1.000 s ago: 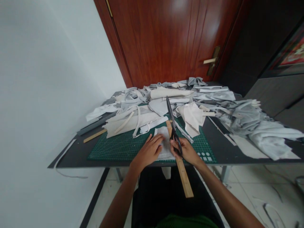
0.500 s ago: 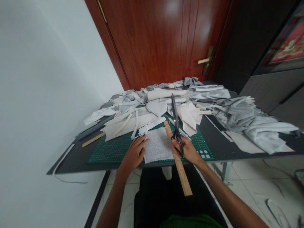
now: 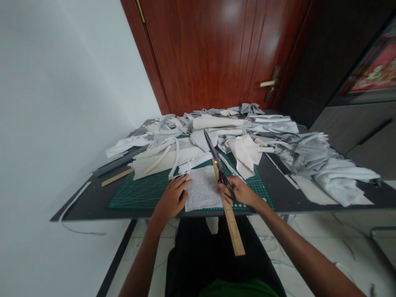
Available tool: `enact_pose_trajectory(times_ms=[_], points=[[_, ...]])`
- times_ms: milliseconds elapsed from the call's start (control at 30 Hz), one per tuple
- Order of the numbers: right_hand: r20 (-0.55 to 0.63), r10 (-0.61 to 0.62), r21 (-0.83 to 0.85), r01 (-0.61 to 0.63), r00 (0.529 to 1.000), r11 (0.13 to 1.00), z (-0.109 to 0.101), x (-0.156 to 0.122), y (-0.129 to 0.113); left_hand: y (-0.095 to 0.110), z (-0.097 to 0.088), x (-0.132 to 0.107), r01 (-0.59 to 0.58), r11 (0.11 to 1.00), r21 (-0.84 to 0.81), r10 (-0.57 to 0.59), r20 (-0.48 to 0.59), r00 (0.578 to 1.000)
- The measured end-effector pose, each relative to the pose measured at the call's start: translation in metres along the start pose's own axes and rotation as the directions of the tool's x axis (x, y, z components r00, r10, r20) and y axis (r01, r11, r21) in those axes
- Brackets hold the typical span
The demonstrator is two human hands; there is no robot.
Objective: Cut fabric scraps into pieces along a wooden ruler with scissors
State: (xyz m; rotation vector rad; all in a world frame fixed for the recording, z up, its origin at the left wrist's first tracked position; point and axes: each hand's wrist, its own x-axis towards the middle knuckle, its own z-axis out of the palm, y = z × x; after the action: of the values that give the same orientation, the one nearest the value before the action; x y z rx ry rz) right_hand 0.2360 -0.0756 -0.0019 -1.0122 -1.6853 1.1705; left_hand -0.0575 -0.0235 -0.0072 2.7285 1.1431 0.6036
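Through the head camera I see my left hand [image 3: 171, 201] lying flat and open on the green cutting mat [image 3: 139, 196], holding nothing, its fingertips at the left edge of the white sheet [image 3: 202, 190]. A second ago that hand lay on top of the sheet and hid most of it. Now it has slid off to the left and the sheet lies bare and flat at the near edge of the table [image 3: 82, 205], right in front of me.

My right hand [image 3: 240, 194] is closed round the handles of the black scissors [image 3: 216, 162]. The blades look shut, and they have swung from pointing almost straight away to leaning off to the far left, above the sheet's right side.

The wooden ruler [image 3: 234, 233] has not shifted: it runs along the sheet's right edge under the scissors and juts out past the table towards my lap.

As I judge it, the sheet is now uncovered and lightly steadied from its left edge alone, with the closed blades over it but not in it.

Behind it the heap of grey and white scraps [image 3: 216, 123] looks unchanged
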Motion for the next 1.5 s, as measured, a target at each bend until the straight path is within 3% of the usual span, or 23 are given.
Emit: enact_pose_trajectory(times_ms=[200, 433, 567, 1033, 1167, 1300, 1367, 1500], points=[[-0.019, 0.044, -0.08, -0.046, 0.999, 0.996, -0.018, 0.012, 0.002, -0.003, 0.0, 0.0, -0.008, 1.0, -0.003, 0.008, -0.004, 1.0], [-0.192, 0.036, -0.148, -0.065, 0.981, 0.987, -0.075, -0.025, 0.008, 0.001, 0.0, 0.0, -0.006, 1.0, -0.009, 0.005, -0.02, 1.0], [-0.239, 0.061, -0.202, -0.111, 0.969, 0.973, -0.091, -0.038, 0.006, 0.004, -0.002, -0.001, 0.002, 0.999, -0.037, -0.004, -0.047, 0.999], [-0.287, 0.094, -0.221, -0.161, 0.953, 0.962, -0.086, -0.04, 0.005, 0.01, -0.008, -0.004, -0.074, 0.992, -0.099, 0.074, -0.002, 0.997], [-0.346, -0.028, -0.34, -0.098, 0.938, 0.935, -0.082, -0.042, 0.003, 0.011, -0.007, -0.005, -0.081, 0.99, -0.115, 0.083, 0.011, 0.997], [-0.475, -0.152, -0.396, -0.056, 0.867, 0.916, -0.071, -0.049, -0.005, 0.013, -0.007, -0.006, -0.082, 0.989, -0.12, 0.085, 0.019, 0.996], [-0.531, -0.142, -0.358, -0.069, 0.835, 0.931, -0.064, -0.057, -0.015, 0.013, -0.007, -0.006, -0.087, 0.989, -0.116, 0.09, 0.015, 0.996], [-0.55, -0.01, -0.226, -0.137, 0.835, 0.964, -0.046, -0.078, -0.036, 0.012, -0.007, -0.006, -0.112, 0.989, -0.095, 0.113, 0.003, 0.994]])
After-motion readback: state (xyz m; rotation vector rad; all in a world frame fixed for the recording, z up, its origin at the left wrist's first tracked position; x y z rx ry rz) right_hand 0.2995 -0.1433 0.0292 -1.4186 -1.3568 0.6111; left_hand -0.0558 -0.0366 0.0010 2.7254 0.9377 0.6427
